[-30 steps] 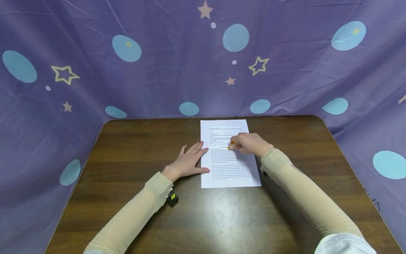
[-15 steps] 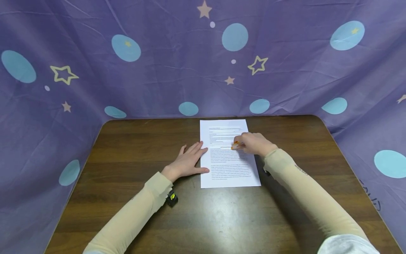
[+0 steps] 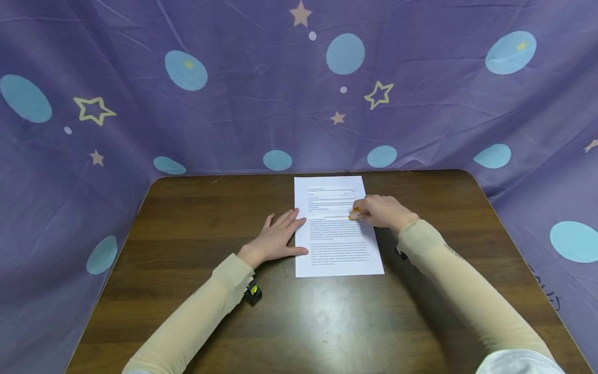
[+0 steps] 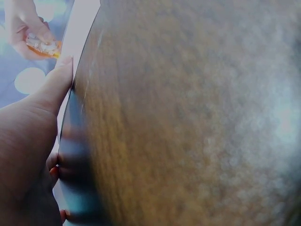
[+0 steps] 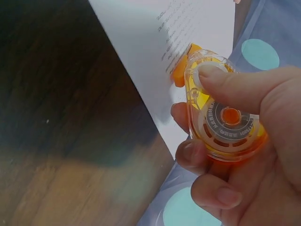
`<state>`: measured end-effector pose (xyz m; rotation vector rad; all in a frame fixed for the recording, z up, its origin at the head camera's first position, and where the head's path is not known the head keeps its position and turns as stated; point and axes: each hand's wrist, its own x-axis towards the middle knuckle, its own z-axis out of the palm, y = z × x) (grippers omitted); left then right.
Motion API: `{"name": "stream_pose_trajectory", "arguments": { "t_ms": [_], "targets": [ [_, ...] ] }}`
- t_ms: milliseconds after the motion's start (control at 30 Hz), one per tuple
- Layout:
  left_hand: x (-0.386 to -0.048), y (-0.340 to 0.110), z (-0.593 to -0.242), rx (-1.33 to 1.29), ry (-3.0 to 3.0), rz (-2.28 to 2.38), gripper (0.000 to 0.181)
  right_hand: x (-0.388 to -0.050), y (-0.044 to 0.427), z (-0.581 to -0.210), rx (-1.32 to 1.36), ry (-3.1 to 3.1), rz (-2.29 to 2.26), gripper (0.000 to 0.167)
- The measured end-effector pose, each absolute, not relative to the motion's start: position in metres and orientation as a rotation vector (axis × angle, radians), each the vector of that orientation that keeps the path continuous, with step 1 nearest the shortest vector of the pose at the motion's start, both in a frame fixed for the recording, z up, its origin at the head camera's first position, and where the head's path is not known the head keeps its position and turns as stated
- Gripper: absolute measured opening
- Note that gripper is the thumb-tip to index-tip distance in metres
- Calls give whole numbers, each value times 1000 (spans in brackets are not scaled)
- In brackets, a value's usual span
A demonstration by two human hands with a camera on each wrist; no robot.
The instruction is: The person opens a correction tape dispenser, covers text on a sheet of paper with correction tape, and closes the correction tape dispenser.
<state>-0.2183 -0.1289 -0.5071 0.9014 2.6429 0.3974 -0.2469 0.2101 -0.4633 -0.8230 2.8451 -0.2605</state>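
Right fingers (image 5: 193, 153) curled round dispenser (image 5: 230, 116), left fingers (image 3: 295, 226) spread

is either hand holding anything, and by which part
The right hand holds the correction tape by its clear casing, thumb on one face, fingers curled behind. The left hand holds nothing, resting on the paper's left edge.

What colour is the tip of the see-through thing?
The tip is orange, best seen in the right wrist view.
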Motion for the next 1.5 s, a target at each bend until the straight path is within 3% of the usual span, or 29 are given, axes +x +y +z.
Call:
{"name": "stream_pose_trajectory", "arguments": {
  "t_ms": [933,1500],
  "targets": [
    [-221,-127,-501,877,2640,398,96,-247,240,-457,-684,2836,-297,21],
    [-220,-124,-502,865,2642,409,96,-246,244,-458,-724,2863,-388,15]
  ]
}}
